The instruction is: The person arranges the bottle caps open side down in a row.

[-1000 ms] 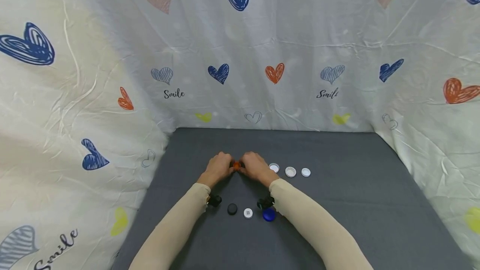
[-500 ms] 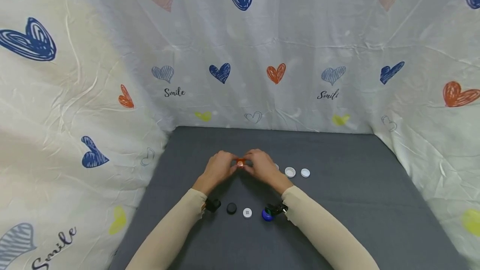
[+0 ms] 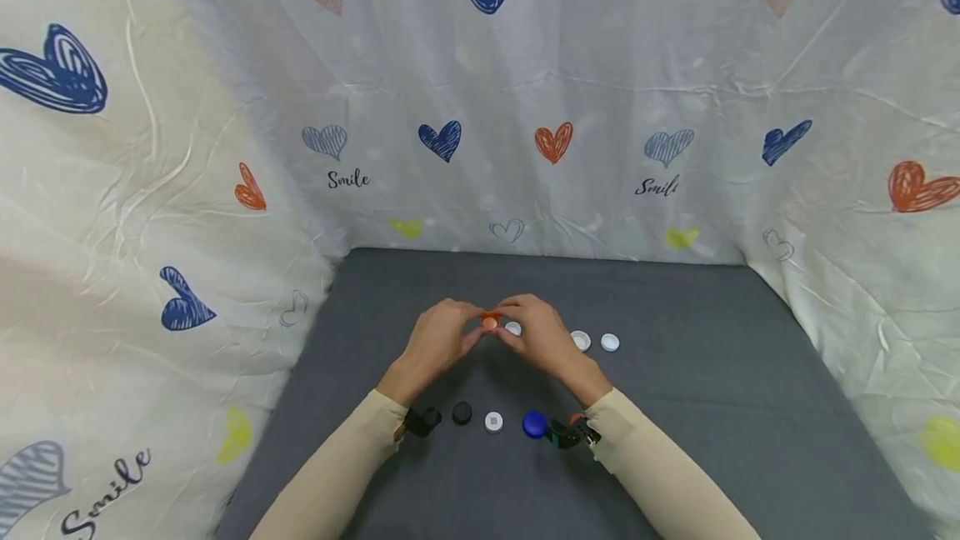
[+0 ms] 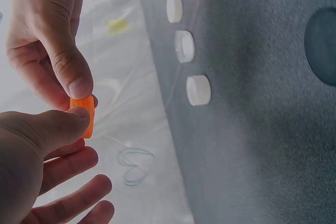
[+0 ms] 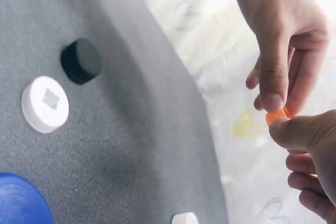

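Both hands pinch one small orange cap (image 3: 490, 322) between thumbs and fingers, held up off the grey tabletop. My left hand (image 3: 433, 338) has it from the left side, my right hand (image 3: 546, 338) from the right. In the left wrist view the thumbs press on the face of the orange cap (image 4: 88, 119), which covers part of it. The right wrist view shows only a sliver of the orange cap (image 5: 274, 116) between the thumb tips. Just beyond the right thumb lies a white cap (image 3: 513, 328) on the table.
Two more white caps (image 3: 610, 342) lie right of the right hand. Nearer the body sit a black cap (image 3: 462, 413), a white cap with a grey square (image 3: 493, 422) and a blue cap (image 3: 535, 424). Something orange (image 3: 577, 419) shows behind the right wrist's camera (image 3: 564, 434).
Both hands have raised the orange cap and shifted it slightly right, its paler side now showing. The right wrist has swung right, uncovering the blue cap and something orange.
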`<state>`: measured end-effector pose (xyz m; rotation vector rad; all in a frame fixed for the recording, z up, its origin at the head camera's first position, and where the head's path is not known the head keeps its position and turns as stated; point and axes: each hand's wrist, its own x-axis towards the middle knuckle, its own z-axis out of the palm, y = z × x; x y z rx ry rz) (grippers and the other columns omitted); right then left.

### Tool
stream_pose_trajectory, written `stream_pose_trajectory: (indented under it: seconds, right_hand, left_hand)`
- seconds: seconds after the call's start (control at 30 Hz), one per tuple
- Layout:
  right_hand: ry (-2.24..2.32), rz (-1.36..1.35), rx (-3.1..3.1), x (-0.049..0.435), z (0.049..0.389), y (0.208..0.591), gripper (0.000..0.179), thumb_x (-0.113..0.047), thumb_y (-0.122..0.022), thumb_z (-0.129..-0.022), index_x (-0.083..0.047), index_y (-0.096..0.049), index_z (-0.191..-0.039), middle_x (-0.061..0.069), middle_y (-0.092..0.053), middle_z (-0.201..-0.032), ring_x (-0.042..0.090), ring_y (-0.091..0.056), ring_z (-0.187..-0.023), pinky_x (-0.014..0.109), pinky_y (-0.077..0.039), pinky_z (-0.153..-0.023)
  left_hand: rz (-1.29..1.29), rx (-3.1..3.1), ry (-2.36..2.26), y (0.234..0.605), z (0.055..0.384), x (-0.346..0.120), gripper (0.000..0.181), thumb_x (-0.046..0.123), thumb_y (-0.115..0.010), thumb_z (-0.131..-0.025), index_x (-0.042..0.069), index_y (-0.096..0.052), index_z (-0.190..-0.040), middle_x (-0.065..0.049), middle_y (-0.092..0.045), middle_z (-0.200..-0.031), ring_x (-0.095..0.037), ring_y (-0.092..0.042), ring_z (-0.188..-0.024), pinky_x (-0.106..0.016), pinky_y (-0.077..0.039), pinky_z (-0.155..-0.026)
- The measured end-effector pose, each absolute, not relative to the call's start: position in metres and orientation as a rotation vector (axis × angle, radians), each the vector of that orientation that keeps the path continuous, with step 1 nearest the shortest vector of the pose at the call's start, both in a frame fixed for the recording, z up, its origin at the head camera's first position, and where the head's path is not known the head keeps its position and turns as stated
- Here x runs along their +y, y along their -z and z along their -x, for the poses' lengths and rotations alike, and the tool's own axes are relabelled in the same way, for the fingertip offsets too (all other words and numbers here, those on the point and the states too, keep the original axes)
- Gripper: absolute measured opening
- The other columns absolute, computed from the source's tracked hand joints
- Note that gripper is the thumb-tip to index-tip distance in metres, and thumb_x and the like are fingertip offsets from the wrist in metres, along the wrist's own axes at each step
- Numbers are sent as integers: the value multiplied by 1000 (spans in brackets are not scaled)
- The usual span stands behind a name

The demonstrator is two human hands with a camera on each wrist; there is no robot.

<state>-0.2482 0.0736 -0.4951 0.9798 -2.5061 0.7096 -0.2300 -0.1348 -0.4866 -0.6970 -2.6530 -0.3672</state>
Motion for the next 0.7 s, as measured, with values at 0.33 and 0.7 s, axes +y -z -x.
stream_pose_trajectory:
  seconds: [0.33,0.7]
  right_hand:
    - [-820,-958,-2467,85,225,489,28,-23,-82,-85,-11,-77,-110,3,-71,-112,21,-66,-106,40,-56,-88]
    - [-794,-972,-2510,92,210,499,32,-25,-82,-85,-13,-76,-114,3,-71,-115,20,-66,-109,37,-56,-92]
  left_hand:
    - [792,-2555,458,480,210,-129,26,30,-82,-85,18,-78,-107,4,-76,-101,-15,-69,-92,-33,-59,-77]
    - [858,-2541,495,489,197,-126,26,29,-83,-84,18,-77,-107,4,-77,-101,-15,-69,-93,-33,-59,-80]
